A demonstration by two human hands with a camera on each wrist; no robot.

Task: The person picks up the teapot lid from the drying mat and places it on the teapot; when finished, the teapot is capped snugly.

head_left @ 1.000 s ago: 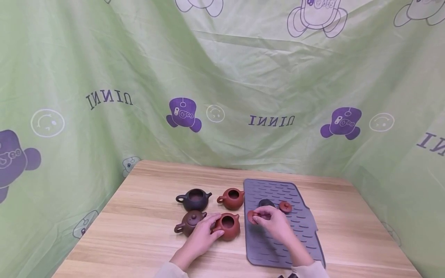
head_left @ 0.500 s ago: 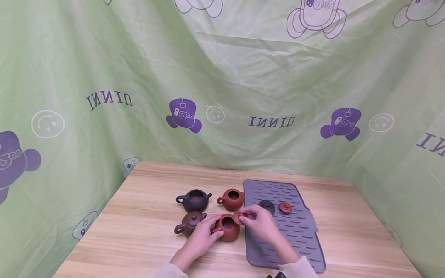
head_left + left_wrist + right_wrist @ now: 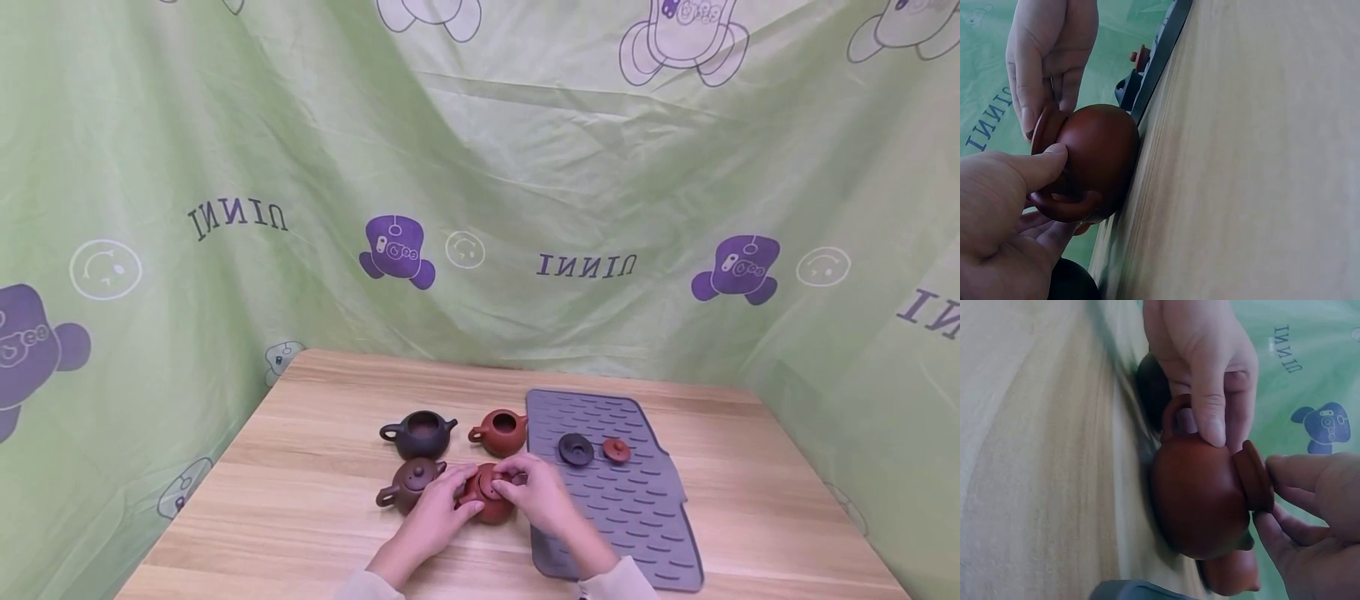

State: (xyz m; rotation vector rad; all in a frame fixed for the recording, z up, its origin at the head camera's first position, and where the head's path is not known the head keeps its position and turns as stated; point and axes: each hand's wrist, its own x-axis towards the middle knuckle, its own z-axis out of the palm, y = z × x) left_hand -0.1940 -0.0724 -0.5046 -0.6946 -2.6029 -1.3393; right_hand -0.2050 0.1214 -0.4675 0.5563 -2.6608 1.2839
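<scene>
A reddish-brown teapot point(image 3: 491, 512) stands on the table between both hands. At its handle side my left hand point(image 3: 441, 510) holds it, thumb on the top of the body and fingers on the far side. Thumb and fingers of my right hand point(image 3: 538, 495) pinch a matching lid point(image 3: 1254, 475) over the teapot's mouth. In the right wrist view the lid sits tilted, with one side raised from the opening. To the left of that pot, partly behind my left hand, is a dark brown teapot point(image 3: 415, 475) with its lid on.
Behind stand a lidless black teapot point(image 3: 422, 442) and a second lidless reddish teapot point(image 3: 504, 443). A grey ridged mat point(image 3: 622, 533) lies to the right, bearing a black lid point(image 3: 576, 450), underside up, and a red lid point(image 3: 617, 451), knob up. A green curtain point(image 3: 480, 317) surrounds the table.
My right hand has carried the reddish lid leftward from above the mat to the near teapot's mouth. The left hand has stayed on that teapot.
</scene>
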